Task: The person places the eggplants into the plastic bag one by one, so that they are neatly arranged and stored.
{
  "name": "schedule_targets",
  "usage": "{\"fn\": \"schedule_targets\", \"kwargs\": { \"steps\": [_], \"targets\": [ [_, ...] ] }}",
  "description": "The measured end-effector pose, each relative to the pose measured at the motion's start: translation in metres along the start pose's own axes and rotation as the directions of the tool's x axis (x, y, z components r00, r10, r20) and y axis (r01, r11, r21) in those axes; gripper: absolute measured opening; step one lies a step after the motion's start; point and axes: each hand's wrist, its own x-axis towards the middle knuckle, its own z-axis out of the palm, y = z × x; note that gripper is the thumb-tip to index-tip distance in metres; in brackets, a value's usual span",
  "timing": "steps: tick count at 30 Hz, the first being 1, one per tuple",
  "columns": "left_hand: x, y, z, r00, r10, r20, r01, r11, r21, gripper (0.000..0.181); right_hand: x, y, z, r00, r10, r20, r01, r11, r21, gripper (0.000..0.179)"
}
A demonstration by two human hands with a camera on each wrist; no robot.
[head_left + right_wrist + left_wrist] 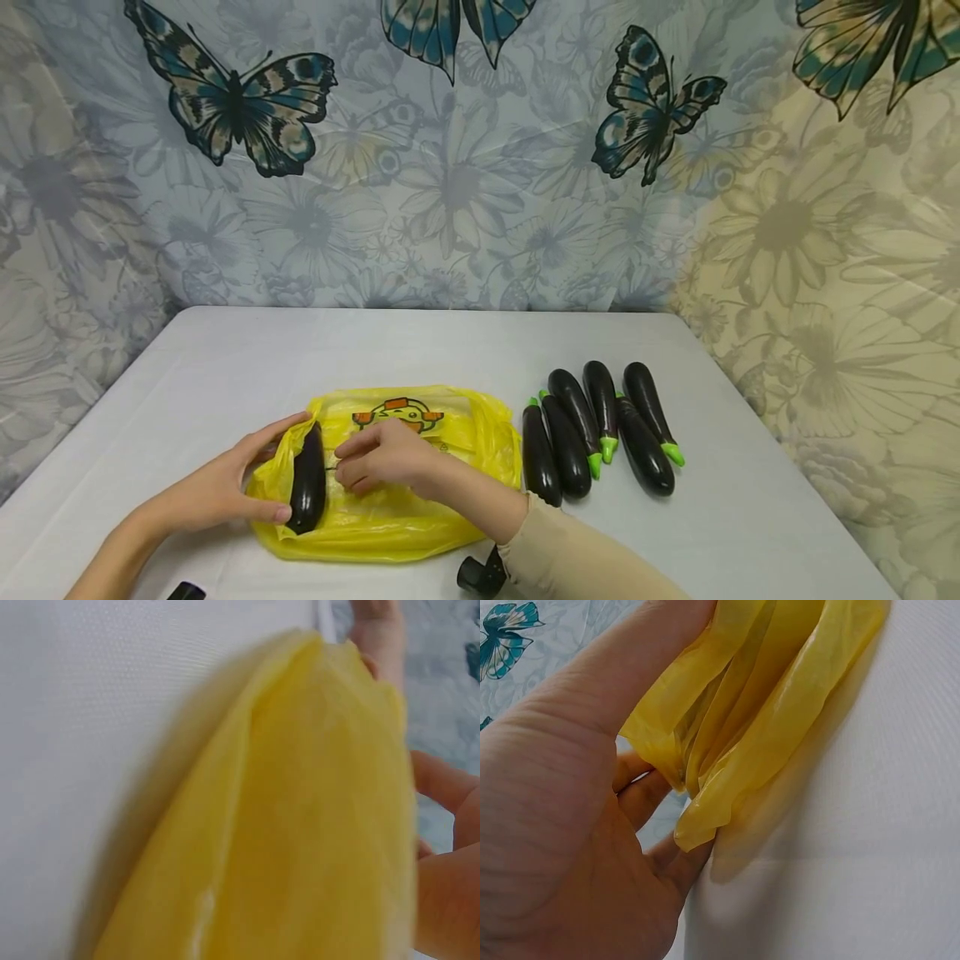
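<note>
Beige sleeve point(592, 554) reaches in from the near right, its right hand point(386, 458) bent over a yellow bag point(450, 529) on the tabletop point(232, 350); whether those fingers pinch anything cannot be told. Spread wide, the left hand point(217, 483) grips the bag's left end, thumb by a dark eggplant point(308, 482). That eggplant lies there uncovered, plastic on both sides, its long axis running near to far; which end bears the stem is unclear. To the bag's right, six eggplants point(573, 421) lie roughly near-to-far, three green stems pointing far, three near.
</note>
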Motion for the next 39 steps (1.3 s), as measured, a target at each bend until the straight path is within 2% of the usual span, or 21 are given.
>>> {"fn": "schedule_targets", "kwargs": {
  "steps": [8,14,21,25,29,34,39],
  "targets": [
    [-0.003,-0.003,-0.002,1.000,0.012,-0.015,-0.012,1.000,0.011,0.097,-0.018,-0.011,-0.037,0.998,-0.062,0.001,0.061,0.980,0.191,0.031],
    [-0.004,-0.004,-0.003,1.000,0.013,-0.021,-0.013,1.000,0.013,0.098,-0.030,-0.017,-0.064,0.993,-0.089,-0.073,0.106,0.955,0.277,0.030],
    [-0.003,-0.007,-0.001,1.000,0.026,-0.017,-0.026,1.000,-0.009,0.098,-0.050,-0.020,-0.092,0.981,-0.120,-0.154,0.153,0.961,0.229,0.034],
    [-0.002,-0.006,-0.002,0.999,0.029,-0.015,-0.029,1.000,-0.012,0.098,-0.065,-0.018,-0.109,0.974,-0.130,-0.188,0.162,0.972,0.170,0.037],
    [-0.003,-0.004,-0.003,1.000,0.014,-0.005,-0.014,1.000,-0.006,0.099,-0.084,-0.015,-0.130,0.966,-0.113,-0.232,0.152,0.976,0.159,0.039],
    [-0.003,-0.003,-0.002,1.000,-0.002,-0.003,0.002,1.000,0.000,0.100,-0.111,-0.012,-0.165,0.956,-0.110,-0.270,0.146,0.982,0.119,0.046],
    [0.001,-0.001,0.001,1.000,-0.005,-0.007,0.005,1.000,0.016,0.101,-0.141,-0.009,-0.208,0.934,-0.136,-0.332,0.179,0.979,0.102,0.048]
  ]
}}
